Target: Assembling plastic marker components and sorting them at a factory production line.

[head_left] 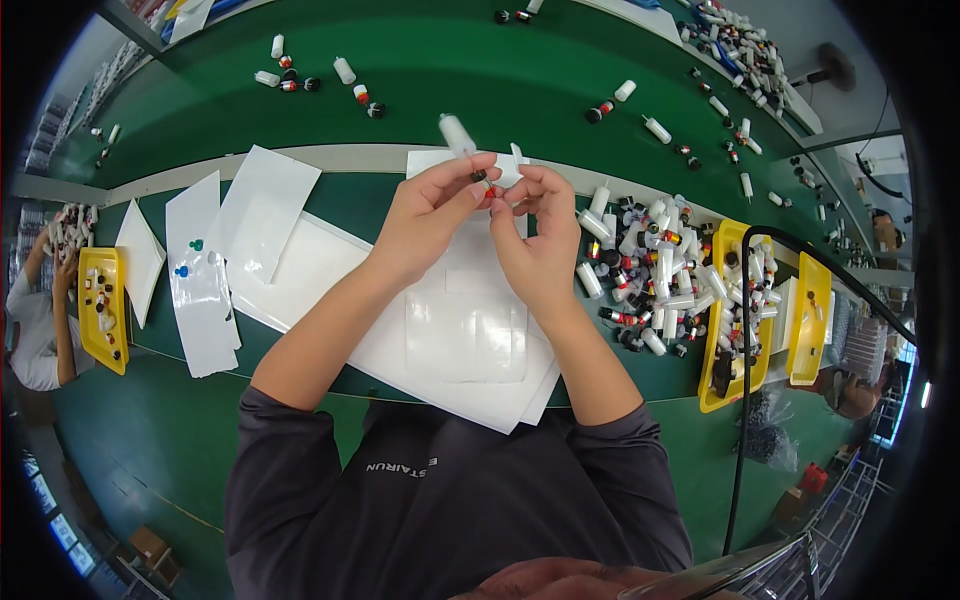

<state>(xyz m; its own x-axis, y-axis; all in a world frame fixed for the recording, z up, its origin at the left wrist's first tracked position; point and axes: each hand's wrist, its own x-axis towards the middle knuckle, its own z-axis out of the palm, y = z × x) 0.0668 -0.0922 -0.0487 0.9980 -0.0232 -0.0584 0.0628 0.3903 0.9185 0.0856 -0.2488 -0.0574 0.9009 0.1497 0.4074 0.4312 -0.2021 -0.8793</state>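
My left hand (432, 215) and my right hand (540, 225) meet above white sheets at the table's far edge. Both sets of fingertips close on a small bottle with a black end and a red band (487, 186), partly hidden by the fingers. A small white piece (510, 165) shows at my right fingers; its kind is unclear. Just beyond my left fingertips is a blurred white cylinder (455, 133). Right of my right hand lies a heap of small bottles and white cylinders (650, 260), black, red and white.
The green conveyor belt (480, 80) ahead carries scattered bottles and white cylinders. Yellow trays (708, 375) stand on the right, crossed by a black cable (742, 450). Glossy white sheets (198, 290) lie at left. Another person (40, 330) works at the far left beside a yellow tray (118, 345).
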